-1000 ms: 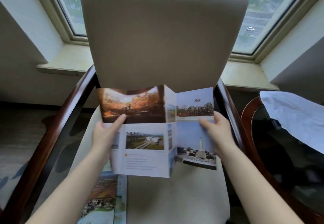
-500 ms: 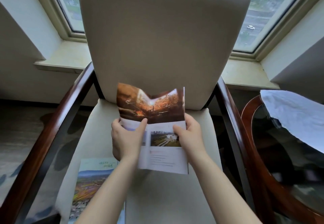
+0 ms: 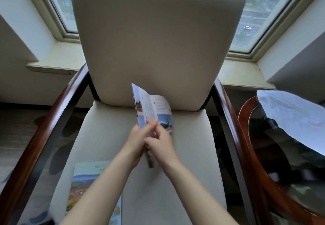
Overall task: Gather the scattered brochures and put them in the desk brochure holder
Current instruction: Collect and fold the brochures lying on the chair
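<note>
A folded brochure [image 3: 152, 108] with photos and orange dots stands almost edge-on above the chair seat, its panels nearly closed. My left hand [image 3: 136, 142] and my right hand [image 3: 162, 144] both pinch its lower part, pressed close together. A second brochure [image 3: 84, 182], with a colourful landscape cover, lies flat on the front left of the seat, partly hidden under my left forearm. No brochure holder is in view.
The beige upholstered chair [image 3: 190, 145] has curved dark wooden arms on both sides. To the right stands a round glass-topped table [image 3: 290, 163] with a white cloth [image 3: 295, 117] on it. A window sill and window lie behind the chair.
The brochure was spread wide open between my hands a second ago. My hands came together and folded it narrower, and it now stands nearly shut between them.
</note>
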A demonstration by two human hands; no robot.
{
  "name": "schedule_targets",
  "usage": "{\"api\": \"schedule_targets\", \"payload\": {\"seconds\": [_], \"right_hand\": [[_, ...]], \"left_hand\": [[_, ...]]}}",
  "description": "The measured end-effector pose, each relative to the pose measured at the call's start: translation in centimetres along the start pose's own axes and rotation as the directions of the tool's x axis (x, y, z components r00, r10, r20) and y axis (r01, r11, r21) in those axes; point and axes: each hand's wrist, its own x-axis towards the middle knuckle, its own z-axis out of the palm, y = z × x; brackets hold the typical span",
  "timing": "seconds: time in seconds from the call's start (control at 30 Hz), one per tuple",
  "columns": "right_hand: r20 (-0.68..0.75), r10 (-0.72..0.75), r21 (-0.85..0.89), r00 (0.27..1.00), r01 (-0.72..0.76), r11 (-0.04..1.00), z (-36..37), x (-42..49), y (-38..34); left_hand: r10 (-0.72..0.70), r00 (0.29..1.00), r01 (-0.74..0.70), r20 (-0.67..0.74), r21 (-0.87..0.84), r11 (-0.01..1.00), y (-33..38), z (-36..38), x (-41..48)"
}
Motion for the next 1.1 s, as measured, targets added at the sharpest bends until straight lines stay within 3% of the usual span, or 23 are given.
{"api": "schedule_targets", "payload": {"seconds": [0.07, 0.23, 0.33, 0.43, 0.5, 0.6, 0.7, 0.8, 0.9, 0.97, 1.0, 1.07, 1.1], "right_hand": [[0.045, 0.038, 0.066, 0.998, -0.041, 0.997, -0.6, 1.0, 0.4], [-0.288, 0.221, 0.076, 0.932, -0.208, 0.975, -4.2, 3.9, 1.5], [-0.359, 0.356, 0.116, 0.863, -0.337, 0.934, -6.5, 5.2, 1.6], [-0.221, 0.458, 0.234, 0.861, -0.409, 0.882, -8.3, 5.7, 1.2], [-0.181, 0.379, 0.204, 0.908, -0.343, 0.917, -8.8, 5.2, 0.6], [-0.176, 0.127, -0.019, 0.976, -0.133, 0.991, -8.5, 3.8, -0.9], [-0.003, -0.024, -0.170, 1.000, 0.023, 0.985, -5.5, 2.3, -2.4], [0.247, -0.007, -0.444, 0.969, 0.120, 0.888, -1.6, 2.0, -1.9], [0.303, 0.105, -0.652, 0.947, 0.126, 0.748, 1.2, 2.4, -0.8], [0.220, 0.064, -0.561, 0.973, 0.073, 0.824, 2.2, 2.9, -0.1], [0.111, 0.034, -0.485, 0.993, 0.024, 0.874, 2.5, 3.1, 0.5], [-0.122, 0.047, -0.391, 0.991, -0.091, 0.916, 3.0, 3.6, 1.8], [-0.166, 0.099, -0.339, 0.981, -0.151, 0.929, 3.5, 4.0, 2.4]], "left_hand": [[-0.034, 0.996, 0.036, -0.087, 0.020, 0.999, 0.3, -1.6, 0.7], [-0.125, 0.986, 0.126, -0.108, 0.003, 0.992, 1.5, -6.2, 1.6], [-0.102, 0.994, 0.099, -0.046, -0.058, 0.993, 2.6, -8.3, 2.0], [-0.124, 0.992, 0.126, 0.026, -0.111, 0.986, 3.8, -9.7, 2.3], [-0.132, 0.991, 0.133, 0.022, -0.078, 0.988, 4.1, -10.1, 2.6], [-0.134, 0.991, 0.134, -0.011, -0.008, 0.991, 3.5, -9.8, 2.8], [-0.157, 0.987, 0.157, -0.016, 0.044, 0.987, 2.5, -8.5, 2.7], [-0.168, 0.983, 0.171, 0.069, -0.025, 0.985, 2.1, -6.8, 2.5], [-0.129, 0.989, 0.136, 0.073, -0.092, 0.986, 2.0, -6.2, 2.5], [-0.120, 0.992, 0.117, -0.047, -0.057, 0.991, 1.9, -7.3, 2.7], [-0.126, 0.988, 0.124, -0.091, -0.032, 0.992, 1.9, -8.2, 2.6], [-0.145, 0.984, 0.147, -0.106, 0.012, 0.989, 2.1, -10.5, 2.1], [-0.154, 0.984, 0.158, -0.093, 0.036, 0.987, 2.2, -11.7, 1.7]]}}
